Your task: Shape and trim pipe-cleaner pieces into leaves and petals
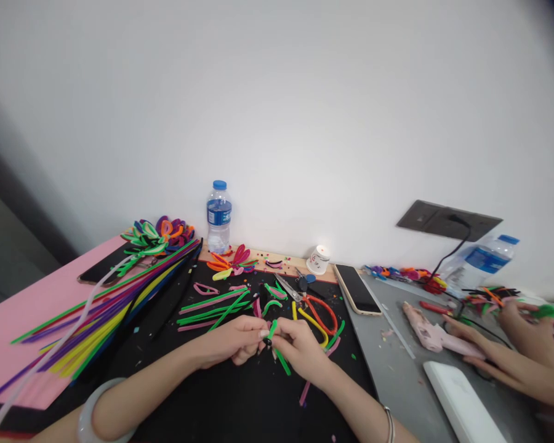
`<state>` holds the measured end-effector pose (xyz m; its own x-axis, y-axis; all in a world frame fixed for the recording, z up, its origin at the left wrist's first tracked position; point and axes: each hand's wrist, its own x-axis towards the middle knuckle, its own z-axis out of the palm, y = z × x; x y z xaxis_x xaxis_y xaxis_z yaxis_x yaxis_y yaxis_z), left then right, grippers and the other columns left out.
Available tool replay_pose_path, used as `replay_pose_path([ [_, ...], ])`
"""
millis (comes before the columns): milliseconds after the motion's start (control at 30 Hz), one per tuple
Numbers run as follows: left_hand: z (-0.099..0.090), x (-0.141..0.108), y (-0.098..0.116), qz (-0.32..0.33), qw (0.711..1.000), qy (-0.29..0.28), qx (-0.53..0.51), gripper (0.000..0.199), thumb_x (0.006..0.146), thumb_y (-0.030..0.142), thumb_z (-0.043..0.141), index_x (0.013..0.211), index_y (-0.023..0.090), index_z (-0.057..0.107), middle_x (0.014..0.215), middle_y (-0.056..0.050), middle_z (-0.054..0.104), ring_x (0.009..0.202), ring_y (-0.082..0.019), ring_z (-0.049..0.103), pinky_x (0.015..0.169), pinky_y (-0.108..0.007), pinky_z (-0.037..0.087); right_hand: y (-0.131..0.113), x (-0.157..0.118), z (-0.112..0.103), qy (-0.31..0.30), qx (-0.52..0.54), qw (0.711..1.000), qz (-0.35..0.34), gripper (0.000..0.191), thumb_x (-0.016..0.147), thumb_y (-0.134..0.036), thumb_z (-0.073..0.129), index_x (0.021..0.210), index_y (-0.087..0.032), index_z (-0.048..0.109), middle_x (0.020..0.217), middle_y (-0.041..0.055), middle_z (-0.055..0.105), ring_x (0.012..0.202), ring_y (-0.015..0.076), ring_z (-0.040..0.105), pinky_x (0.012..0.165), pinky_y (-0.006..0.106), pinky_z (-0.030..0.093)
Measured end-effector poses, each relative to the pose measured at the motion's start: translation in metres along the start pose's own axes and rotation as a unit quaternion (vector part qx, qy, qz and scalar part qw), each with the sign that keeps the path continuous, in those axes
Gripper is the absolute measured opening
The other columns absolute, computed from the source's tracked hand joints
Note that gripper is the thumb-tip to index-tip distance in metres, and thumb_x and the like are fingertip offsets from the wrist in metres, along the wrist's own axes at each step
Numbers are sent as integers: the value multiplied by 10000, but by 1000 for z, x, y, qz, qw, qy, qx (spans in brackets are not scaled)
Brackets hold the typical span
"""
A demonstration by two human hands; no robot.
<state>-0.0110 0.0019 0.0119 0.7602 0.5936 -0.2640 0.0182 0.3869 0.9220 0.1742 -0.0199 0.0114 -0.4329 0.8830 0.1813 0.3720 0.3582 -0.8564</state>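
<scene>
My left hand (233,341) and my right hand (300,351) meet over the black mat (240,406). Both are closed in a pinch on one small piece of green pipe cleaner (272,329), with a dark bit at its lower side. A green strip (282,363) hangs below my right fingers. Green and pink strips (212,306) lie left of and behind my left hand. Orange-handled scissors (323,312) lie open behind my right hand, beside a yellow bent piece (314,323).
Long coloured pipe cleaners (115,314) spread at the left. A water bottle (218,218), a paper cup (318,259) and a phone (357,290) stand or lie along the wall. At right, another person's hands (530,329) are near a pink glue gun (436,335) and white case (461,403).
</scene>
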Motion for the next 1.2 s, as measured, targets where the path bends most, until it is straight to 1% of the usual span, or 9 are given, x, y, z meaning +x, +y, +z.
replay_pose_path([
  [133,-1,2,-3,13,1000,8,2,367,790,511,570,712,164,478,469,112,293,409,-46,173,406,-215,149,-1,-1,5,28,18,999,13,233,824,-205,523,595,-178,489,520,-73,358,489,81,321,485,205,268],
  [333,6,5,-8,50,998,43,17,390,808,535,527,705,162,486,432,119,290,381,-45,178,384,-202,162,-1,0,12,39,163,983,80,296,827,-365,525,599,-185,466,535,-44,465,487,91,365,469,210,290],
  [433,8,8,-12,54,997,56,9,393,808,545,522,716,166,478,444,119,294,382,-43,185,381,-195,166,0,2,13,46,214,970,104,309,799,-393,549,586,-186,464,520,-36,497,457,85,359,456,209,278],
  [533,7,9,-14,48,997,45,-33,364,805,519,544,723,174,462,465,118,292,386,-40,175,378,-192,143,-1,4,13,59,243,960,127,307,770,-399,568,577,-196,442,518,-30,522,433,80,338,441,209,249],
  [667,8,7,-14,44,997,29,-62,331,805,482,563,730,176,460,475,119,276,392,-41,157,379,-193,122,-4,5,13,64,259,955,129,302,763,-390,561,565,-203,431,520,-32,520,421,78,314,431,212,217],
  [767,8,7,-14,62,997,30,-31,318,828,467,545,734,175,464,463,120,280,389,-46,174,382,-195,149,-5,4,13,68,278,949,132,287,751,-360,571,557,-200,432,502,-39,499,416,74,313,432,213,207],
  [900,8,8,-13,91,995,34,36,298,868,446,494,744,176,465,447,119,290,389,-57,196,398,-205,168,-4,4,14,65,319,931,165,267,714,-336,594,545,-196,441,487,-37,499,388,64,294,409,210,183],
  [1100,12,2,-4,122,975,82,167,305,889,406,456,699,167,457,523,90,333,465,-73,252,445,-217,179,-5,3,17,65,405,891,193,264,713,-324,603,546,-191,447,410,-73,415,339,44,242,382,208,118],
  [1200,14,1,-3,128,968,101,192,293,889,387,448,702,162,470,539,85,337,489,-80,271,468,-215,203,-5,3,18,63,443,873,193,249,724,-296,608,555,-179,469,394,-84,392,337,34,227,380,205,111],
])
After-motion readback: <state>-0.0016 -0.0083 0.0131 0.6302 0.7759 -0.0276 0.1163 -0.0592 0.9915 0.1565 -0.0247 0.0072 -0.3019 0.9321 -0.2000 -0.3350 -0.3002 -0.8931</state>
